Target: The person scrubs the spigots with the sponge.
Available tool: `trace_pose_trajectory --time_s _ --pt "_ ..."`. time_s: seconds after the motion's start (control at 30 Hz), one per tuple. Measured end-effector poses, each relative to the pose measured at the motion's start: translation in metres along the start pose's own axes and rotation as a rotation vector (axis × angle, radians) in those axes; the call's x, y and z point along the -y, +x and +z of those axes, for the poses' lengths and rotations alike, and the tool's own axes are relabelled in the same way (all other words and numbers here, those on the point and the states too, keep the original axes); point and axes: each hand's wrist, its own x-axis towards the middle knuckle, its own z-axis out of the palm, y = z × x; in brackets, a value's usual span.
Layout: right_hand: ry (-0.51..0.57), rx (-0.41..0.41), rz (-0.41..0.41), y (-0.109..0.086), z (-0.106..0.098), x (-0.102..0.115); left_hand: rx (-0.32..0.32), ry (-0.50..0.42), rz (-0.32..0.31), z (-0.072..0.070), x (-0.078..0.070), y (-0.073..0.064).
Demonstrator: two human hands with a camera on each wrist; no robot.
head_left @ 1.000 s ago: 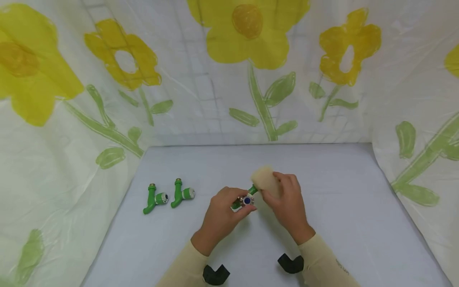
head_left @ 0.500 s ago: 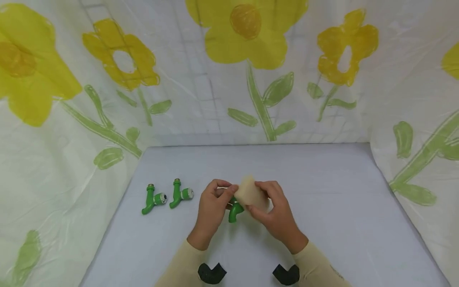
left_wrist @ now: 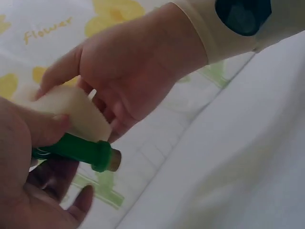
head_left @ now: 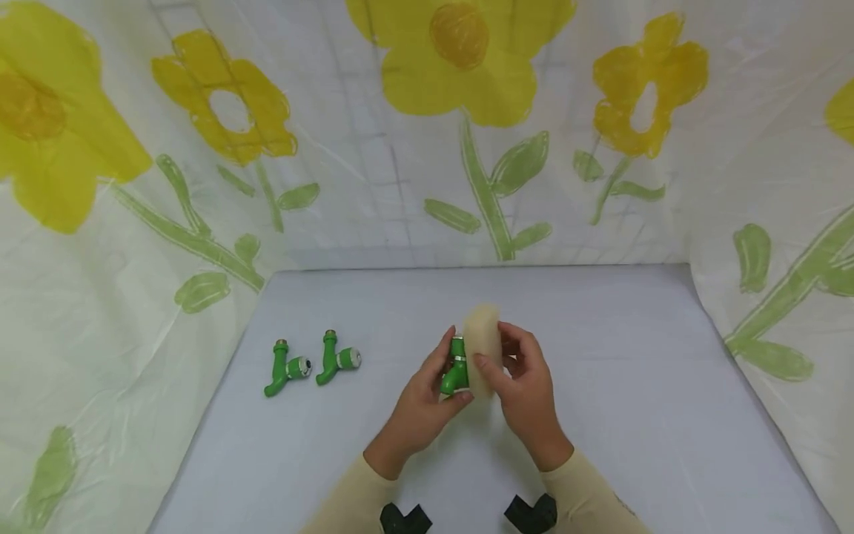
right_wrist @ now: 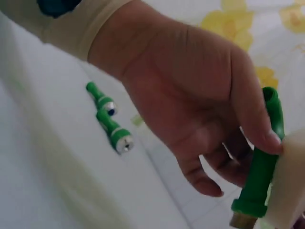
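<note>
My left hand (head_left: 419, 404) grips a green faucet (head_left: 457, 376) above the middle of the table. In the right wrist view its thumb lies along the green body (right_wrist: 261, 179), and the brass threaded end points down. My right hand (head_left: 531, 400) holds a thick cream sponge (head_left: 482, 341) between thumb and fingers. The sponge (left_wrist: 78, 107) lies against the faucet (left_wrist: 83, 151) in the left wrist view. It covers the faucet's right part in the head view, so the knob is hidden there.
Two more green faucets, one at the far left (head_left: 280, 371) and one beside it (head_left: 330, 360), lie on the white table (head_left: 634, 386). A white curtain (head_left: 373, 193) with painted yellow flowers stands behind the table and along both sides.
The faucet has been turned in my left hand, first knob up, then spout down, now more upright. The sponge has moved left onto it, then turned to stand on edge at its right side.
</note>
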Motion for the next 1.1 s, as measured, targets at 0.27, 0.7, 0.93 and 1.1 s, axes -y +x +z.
trace_pose_trajectory --time_s 0.27,0.7,0.93,1.1 --pt "-0.192 0.027 -0.015 -0.008 -0.002 -0.013 -0.282 0.039 0.028 -0.002 -0.008 0.005" --pt "-0.4 -0.064 -0.279 -0.01 0.003 -0.022 -0.313 0.11 -0.064 0.006 -0.009 0.006" --pt "-0.455 -0.069 -0.312 -0.014 0.005 -0.024 -0.345 -0.009 -0.171 0.002 -0.014 0.009" --pt "-0.389 -0.126 -0.365 -0.002 0.004 -0.014 -0.243 0.064 -0.199 0.005 -0.016 0.008"
